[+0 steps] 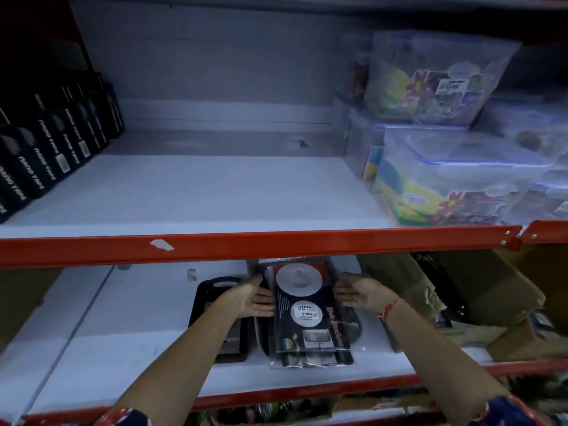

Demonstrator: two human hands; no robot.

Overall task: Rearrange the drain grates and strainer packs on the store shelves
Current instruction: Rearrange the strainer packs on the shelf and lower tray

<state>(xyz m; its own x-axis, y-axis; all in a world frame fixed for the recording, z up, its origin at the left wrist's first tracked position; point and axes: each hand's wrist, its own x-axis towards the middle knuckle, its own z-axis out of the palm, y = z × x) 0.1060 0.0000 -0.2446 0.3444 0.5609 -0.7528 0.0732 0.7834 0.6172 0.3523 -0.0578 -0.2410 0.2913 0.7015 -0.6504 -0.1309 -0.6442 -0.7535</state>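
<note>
Plastic strainer packs [307,315], one stack, between left hand [252,298] and right hand [360,293]

We see a shop: red-edged shelves [246,244] with price-stickered strainer packs [307,315], boxed tape [46,155] and plastic containers [445,179].

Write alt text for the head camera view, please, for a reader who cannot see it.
A person's left hand and right hand press against the sides of a stack of strainer packs on the lower shelf. The upper shelf holds black nano tape boxes at left, clear lidded containers at right.
</note>
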